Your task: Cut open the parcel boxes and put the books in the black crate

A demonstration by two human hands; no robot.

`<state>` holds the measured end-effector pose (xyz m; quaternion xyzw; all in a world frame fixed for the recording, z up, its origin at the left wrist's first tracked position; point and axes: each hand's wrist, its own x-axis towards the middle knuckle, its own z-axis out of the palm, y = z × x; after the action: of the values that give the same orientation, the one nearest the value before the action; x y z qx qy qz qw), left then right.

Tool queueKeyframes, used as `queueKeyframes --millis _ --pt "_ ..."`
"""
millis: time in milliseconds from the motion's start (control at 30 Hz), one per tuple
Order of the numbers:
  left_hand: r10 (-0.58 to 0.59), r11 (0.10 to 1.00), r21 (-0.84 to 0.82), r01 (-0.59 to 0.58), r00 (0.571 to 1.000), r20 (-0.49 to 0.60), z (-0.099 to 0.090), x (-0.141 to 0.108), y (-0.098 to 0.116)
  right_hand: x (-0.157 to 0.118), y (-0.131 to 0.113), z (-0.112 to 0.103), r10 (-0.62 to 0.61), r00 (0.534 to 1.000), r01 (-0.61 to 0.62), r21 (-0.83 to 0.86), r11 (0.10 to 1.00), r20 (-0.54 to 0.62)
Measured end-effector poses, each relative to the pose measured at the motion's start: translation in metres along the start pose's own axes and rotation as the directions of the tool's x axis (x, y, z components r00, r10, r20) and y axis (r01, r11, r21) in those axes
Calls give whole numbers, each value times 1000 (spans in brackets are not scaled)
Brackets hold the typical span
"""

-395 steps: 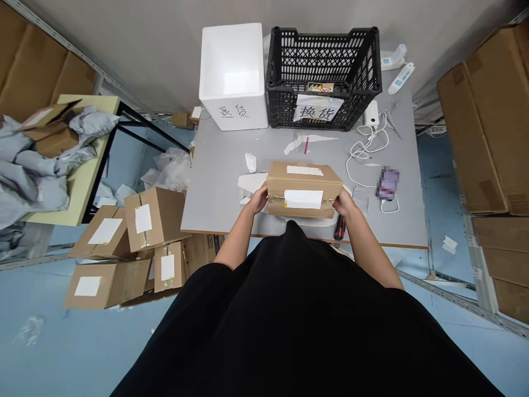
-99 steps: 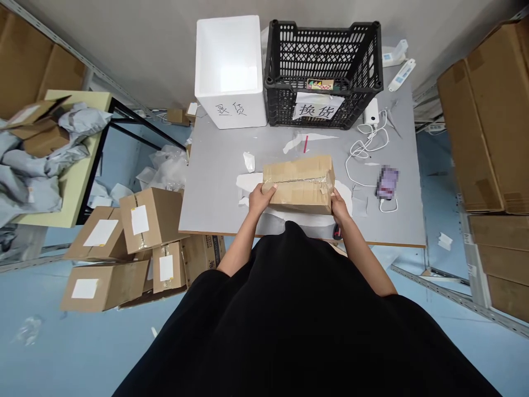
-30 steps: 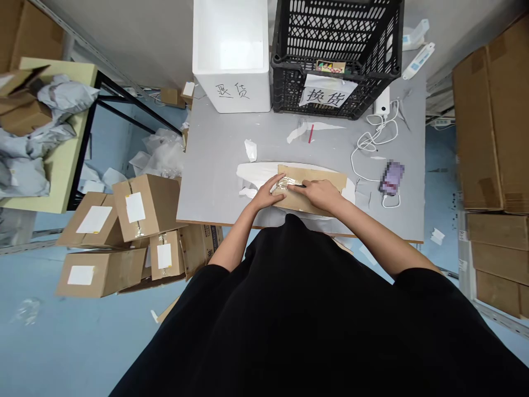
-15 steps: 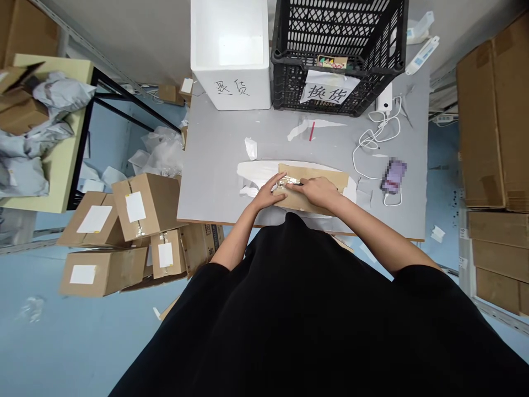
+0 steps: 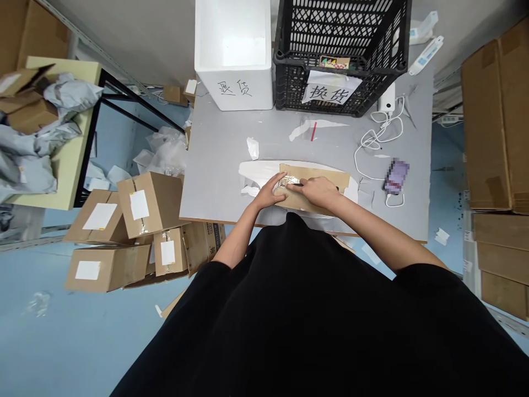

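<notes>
Swung inward from the carton's ends, both hands are now working together on top of it, and the carton point(image 5: 322, 177) is lying flat instead of being held between them. It is resting on a white foam sheet point(image 5: 258, 171) at the middle of the grey table point(image 5: 215, 165), near the table's front edge. The left hand point(image 5: 268, 193) is pressing down with its fingers spread over a shiny wad of clear packing tape point(image 5: 290, 180), apparently without clenching. The right hand point(image 5: 318, 193), reaching across from the right, is pinching a small dark tool point(image 5: 298, 186), mostly hidden by the fingers, just beside that tape.

Upper centre: a white foam box point(image 5: 233, 55), marked in black characters, is standing beside a black plastic crate point(image 5: 343, 49) bearing a paper sign point(image 5: 332, 94). Right of centre: a white power bank point(image 5: 387, 98) and a looped white cable point(image 5: 374, 138) are lying near a pixelated phone point(image 5: 397, 176). Lower left: taped cartons point(image 5: 149, 204) are piled on the floor, while grey mailers point(image 5: 25, 165) are heaped on a yellow side table point(image 5: 70, 138) at upper left — more cardboard cartons point(image 5: 496, 121) are standing along the right.
</notes>
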<state>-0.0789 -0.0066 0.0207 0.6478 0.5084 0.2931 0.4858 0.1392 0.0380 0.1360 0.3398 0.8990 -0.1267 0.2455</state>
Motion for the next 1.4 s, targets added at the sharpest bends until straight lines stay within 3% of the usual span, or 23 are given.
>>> queueKeyframes --millis 467,1100,1400 --pt "17 1000 20 -18 999 47 1 2 -10 -7 2 3 25 999 -26 35 999 40" --pt "10 999 47 -13 998 59 -1 1 -6 -42 30 25 120 988 -120 -4 993 93" --pt "-13 1000 20 12 998 53 -1 -1 -2 -86 59 42 203 972 -205 -1 979 121"
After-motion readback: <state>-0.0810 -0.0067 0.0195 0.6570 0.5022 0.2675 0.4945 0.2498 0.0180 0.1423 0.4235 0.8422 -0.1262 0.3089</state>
